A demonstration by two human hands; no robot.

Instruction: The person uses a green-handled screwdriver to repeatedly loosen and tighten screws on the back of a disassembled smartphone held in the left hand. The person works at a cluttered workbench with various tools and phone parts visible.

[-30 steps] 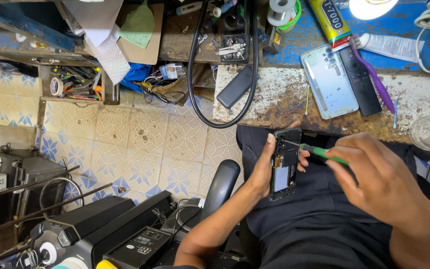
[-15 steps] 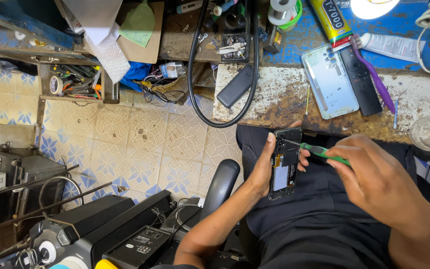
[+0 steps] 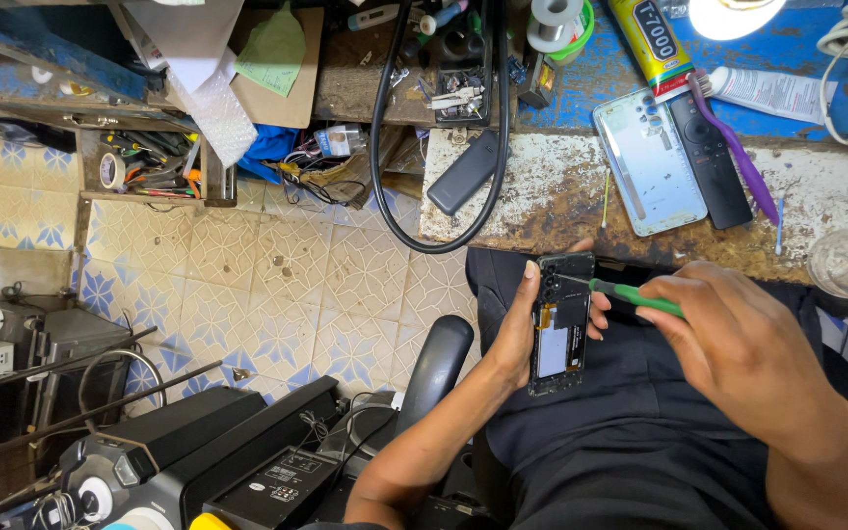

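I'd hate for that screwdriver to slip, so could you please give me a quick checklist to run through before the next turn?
1. Left hand grips the opened phone by its edges: ok.
2. Right hand holds the green-handled screwdriver: ok.
3. Tip meets the phone's upper part: ok.
4. Tip seated in a screw head: cannot tell, too small.
5. Phone supported from below: not ok, it is held over the lap, off the workbench.
6. Removed back cover lies on the bench, out of the way: ok.

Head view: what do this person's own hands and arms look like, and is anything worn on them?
Both the left hand and right hand are bare, with no gloves, rings or watch visible. Both forearms are bare too; no sleeves come into view. Fingernails are short.
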